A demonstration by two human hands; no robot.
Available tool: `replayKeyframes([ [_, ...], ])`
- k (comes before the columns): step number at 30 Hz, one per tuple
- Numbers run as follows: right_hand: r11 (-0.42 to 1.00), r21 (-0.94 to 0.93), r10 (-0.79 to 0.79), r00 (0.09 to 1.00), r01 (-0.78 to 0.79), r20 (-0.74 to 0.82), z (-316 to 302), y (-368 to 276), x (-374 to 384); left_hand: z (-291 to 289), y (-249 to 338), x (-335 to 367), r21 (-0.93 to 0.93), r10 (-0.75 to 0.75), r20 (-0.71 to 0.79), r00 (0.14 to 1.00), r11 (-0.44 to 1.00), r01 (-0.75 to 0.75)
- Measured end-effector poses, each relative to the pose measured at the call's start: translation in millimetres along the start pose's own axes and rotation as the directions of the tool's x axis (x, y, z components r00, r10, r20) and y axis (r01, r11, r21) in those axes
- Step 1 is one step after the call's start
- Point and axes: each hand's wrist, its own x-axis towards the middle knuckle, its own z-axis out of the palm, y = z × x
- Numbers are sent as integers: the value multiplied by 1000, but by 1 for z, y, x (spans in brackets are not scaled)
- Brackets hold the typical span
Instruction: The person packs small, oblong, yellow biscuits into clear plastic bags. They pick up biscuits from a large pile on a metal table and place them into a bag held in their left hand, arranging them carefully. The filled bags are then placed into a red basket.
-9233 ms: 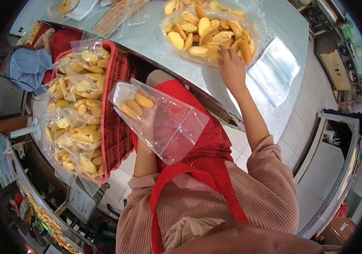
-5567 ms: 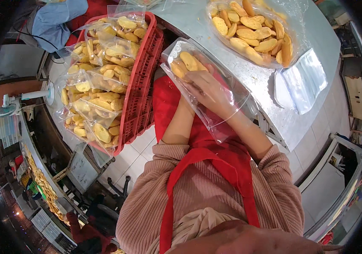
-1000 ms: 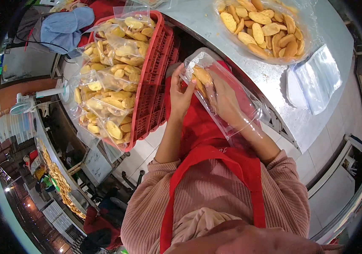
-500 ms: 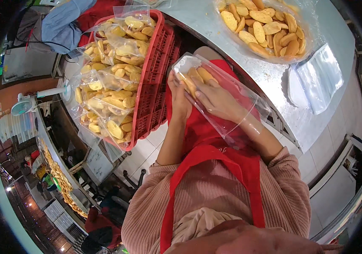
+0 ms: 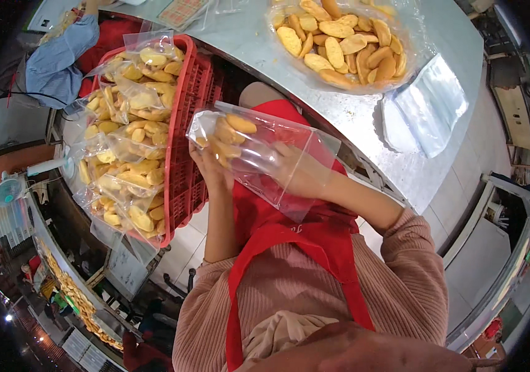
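A long clear plastic bag lies across my lap, slanting down to the right. Several oblong yellow-brown biscuits sit in its left end. My left hand is closed around that end from below, its fingers partly hidden behind the bag. My right hand is inside the bag near its wide mouth, apart from the biscuits. Glare and plastic blur its fingers, so whether it holds anything does not show. Under the bag is my red apron.
A red plastic crate to my left is heaped with filled biscuit bags. On the metal table lie a large open bag of loose biscuits and a stack of flat clear bags. Beyond the crate, another person's blue sleeve shows.
My right hand has drawn back from the biscuits toward the bag's mouth. The bag and my left hand have shifted left and down in view, as have the crate and table.
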Motion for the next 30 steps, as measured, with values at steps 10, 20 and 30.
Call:
replayKeyframes([
  [10, 738, -53, 662, 737, -673, -139, -162, 136, 14, -21, -3, 1, -61, -40, -5, 999, 997, 39],
  [20, 698, 151, 686, 592, -700, -423, -109, 177, 61, -34, 0, -9, -68, -52, -27, 998, 996, 50],
  [30, 435, -257, 438, 452, -863, -777, -146, 162, 9, -41, -13, 8, -83, -71, 43, 997, 994, 74],
])
